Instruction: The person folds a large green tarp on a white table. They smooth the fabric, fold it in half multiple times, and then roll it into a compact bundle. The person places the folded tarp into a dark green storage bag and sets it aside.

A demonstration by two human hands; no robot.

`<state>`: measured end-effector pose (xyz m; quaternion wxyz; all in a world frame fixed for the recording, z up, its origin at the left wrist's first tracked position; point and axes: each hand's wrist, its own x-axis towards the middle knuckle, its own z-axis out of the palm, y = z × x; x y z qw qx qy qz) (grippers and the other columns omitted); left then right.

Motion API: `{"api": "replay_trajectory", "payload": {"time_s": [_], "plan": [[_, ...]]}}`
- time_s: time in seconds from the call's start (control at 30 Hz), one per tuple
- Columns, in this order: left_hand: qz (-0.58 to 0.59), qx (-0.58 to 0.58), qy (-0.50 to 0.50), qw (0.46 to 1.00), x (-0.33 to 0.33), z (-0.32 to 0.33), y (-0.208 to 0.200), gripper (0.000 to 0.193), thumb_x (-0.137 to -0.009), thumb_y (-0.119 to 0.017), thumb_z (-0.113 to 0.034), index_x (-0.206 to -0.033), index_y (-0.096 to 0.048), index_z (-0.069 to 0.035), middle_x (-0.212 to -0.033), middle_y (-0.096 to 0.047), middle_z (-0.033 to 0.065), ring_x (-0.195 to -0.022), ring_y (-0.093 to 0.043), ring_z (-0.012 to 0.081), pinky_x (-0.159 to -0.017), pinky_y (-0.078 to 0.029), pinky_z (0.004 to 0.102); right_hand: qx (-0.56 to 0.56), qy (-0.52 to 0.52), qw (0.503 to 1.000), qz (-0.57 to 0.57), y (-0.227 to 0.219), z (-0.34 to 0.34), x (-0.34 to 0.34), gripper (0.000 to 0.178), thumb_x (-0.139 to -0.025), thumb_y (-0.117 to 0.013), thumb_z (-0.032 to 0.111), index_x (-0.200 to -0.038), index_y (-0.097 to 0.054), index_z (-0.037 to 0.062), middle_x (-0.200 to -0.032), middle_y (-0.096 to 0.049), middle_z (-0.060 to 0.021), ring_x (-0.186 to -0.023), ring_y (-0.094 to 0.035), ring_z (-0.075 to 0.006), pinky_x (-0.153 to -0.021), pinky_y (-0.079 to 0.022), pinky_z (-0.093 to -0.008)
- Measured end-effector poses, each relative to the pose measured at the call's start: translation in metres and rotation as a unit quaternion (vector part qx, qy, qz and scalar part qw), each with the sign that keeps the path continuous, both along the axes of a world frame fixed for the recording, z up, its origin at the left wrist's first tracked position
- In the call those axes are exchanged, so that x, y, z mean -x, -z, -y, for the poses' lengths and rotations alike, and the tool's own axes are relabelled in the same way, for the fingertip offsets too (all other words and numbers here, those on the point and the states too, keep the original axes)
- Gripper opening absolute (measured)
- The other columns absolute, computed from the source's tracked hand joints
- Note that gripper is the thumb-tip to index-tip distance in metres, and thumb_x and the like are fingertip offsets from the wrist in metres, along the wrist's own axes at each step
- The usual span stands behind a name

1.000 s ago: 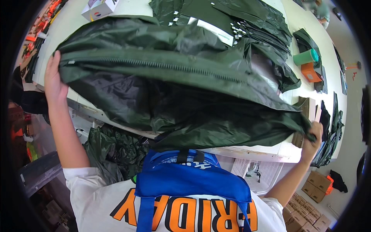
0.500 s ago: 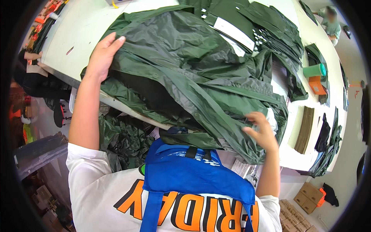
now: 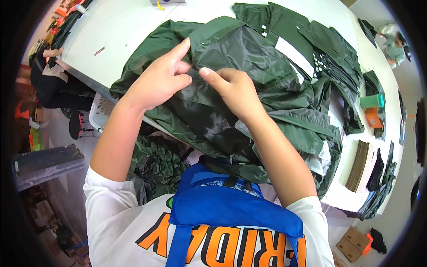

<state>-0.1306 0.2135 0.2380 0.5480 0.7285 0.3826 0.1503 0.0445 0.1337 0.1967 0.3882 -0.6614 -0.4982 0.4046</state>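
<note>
A dark green raincoat-like garment [image 3: 242, 49] of thin, shiny fabric lies crumpled over the table's near edge. At its upper left part my left hand [image 3: 160, 80] has its index finger stretched along a flap and its thumb and other fingers closed on the fabric. Close beside it, my right hand [image 3: 233, 91] is closed on the same garment, thumb pointing toward the left hand. The fingertips of the right hand are partly hidden by the hand itself. Between the two hands the cloth is gathered.
Behind the garment, folded green pieces [image 3: 284, 22] lie with white paper strips [image 3: 293, 55]. A green cup-like roll [image 3: 372, 101] and an orange box [image 3: 374, 116] stand at right. Crumpled green cloth [image 3: 158, 164] hangs below the table edge. Two people work farther off.
My right hand has crossed from the garment's right side to beside my left hand and taken hold of the fabric. My left hand has shifted right, and the coat's front edge is rearranged.
</note>
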Motion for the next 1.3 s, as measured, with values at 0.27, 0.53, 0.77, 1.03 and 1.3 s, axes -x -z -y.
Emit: {"api": "replay_trajectory", "payload": {"time_s": [0.27, 0.53, 0.77, 1.03, 1.3], "plan": [[0.068, -0.14, -0.09, 0.984, -0.018, 0.012, 0.026, 0.067, -0.086, -0.066, -0.006, -0.145, -0.033, -0.001, -0.065, -0.039, -0.0073, -0.059, -0.033, 0.0015, -0.052, -0.031, 0.019, -0.135, -0.058, 0.984, 0.1, 0.01, 0.027, -0.022, 0.024, -0.086, -0.06, 0.024, -0.084, -0.067, 0.0016, -0.083, -0.065, -0.0216, -0.084, -0.062, -0.0396, -0.076, -0.049, -0.0451], [0.227, -0.027, -0.111, 0.967, -0.024, -0.007, -0.034, 0.06, -0.092, -0.056, -0.007, -0.145, -0.03, 0.0, -0.124, -0.059, 0.0158, -0.108, -0.06, 0.019, -0.094, -0.047, 0.0317, -0.013, -0.019, 0.964, 0.263, 0.026, 0.156, -0.155, 0.022, -0.09, -0.056, 0.022, -0.088, -0.061, 0.0001, -0.084, -0.061, -0.0196, -0.084, -0.058, -0.0394, -0.074, -0.046, -0.0444], [0.268, -0.028, -0.172, 0.948, -0.008, -0.047, -0.055, 0.05, -0.094, -0.053, -0.01, -0.141, -0.04, -0.002, -0.131, -0.054, 0.0121, -0.116, -0.056, 0.0201, -0.099, -0.044, 0.0328, 0.151, 0.108, 0.892, 0.413, 0.016, 0.27, -0.23, 0.02, -0.089, -0.057, 0.017, -0.085, -0.059, -0.0023, -0.082, -0.06, -0.0212, -0.084, -0.058, -0.0403, -0.075, -0.046, -0.0452], [0.197, -0.029, -0.2, 0.959, 0.052, -0.094, -0.044, 0.051, -0.094, -0.055, -0.016, -0.141, -0.039, -0.004, -0.133, -0.052, 0.011, -0.119, -0.053, 0.021, -0.102, -0.041, 0.034, 0.283, 0.197, 0.87, 0.351, 0.016, 0.36, -0.263, 0.024, -0.087, -0.059, 0.02, -0.08, -0.062, -0.0023, -0.079, -0.063, -0.0213, -0.077, -0.06, -0.039, -0.071, -0.047, -0.0441], [-0.394, -0.562, -0.235, 0.688, 0.075, -0.128, 0.145, 0.064, -0.08, -0.069, -0.018, -0.134, -0.04, 0.003, -0.132, -0.048, 0.0222, -0.122, -0.045, 0.0347, -0.103, -0.035, 0.0426, 0.088, 0.107, 0.973, 0.186, 0.053, 0.302, -0.217, 0.044, -0.077, -0.074, 0.024, -0.114, -0.059, 0.003, -0.097, -0.064, -0.0117, -0.094, -0.062, -0.0296, -0.082, -0.049, -0.0394]]}}
